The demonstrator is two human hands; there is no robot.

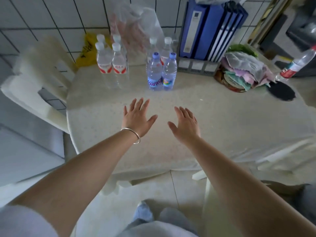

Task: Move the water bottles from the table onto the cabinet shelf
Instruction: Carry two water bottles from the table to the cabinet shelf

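Several clear water bottles stand at the back of the pale table (pixel 213 127). A group with white caps and red labels (pixel 111 60) is at the back left. Two bottles with blue caps and blue labels (pixel 161 72) stand near the middle, with two white-capped ones (pixel 166 47) behind them. Another red-labelled bottle (pixel 298 63) leans at the far right edge. My left hand (pixel 136 117), a silver bracelet on its wrist, and my right hand (pixel 185 124) hover side by side over the table, fingers straight and spread, holding nothing, short of the blue bottles.
Blue binders (pixel 210 29) stand in a grey rack at the back right. Beside it lies a pile of cloths and bags (pixel 242 71), and a dark round disc (pixel 282 91). A clear plastic bag (pixel 136 24) leans on the tiled wall. A white chair (pixel 41 77) stands to the left.
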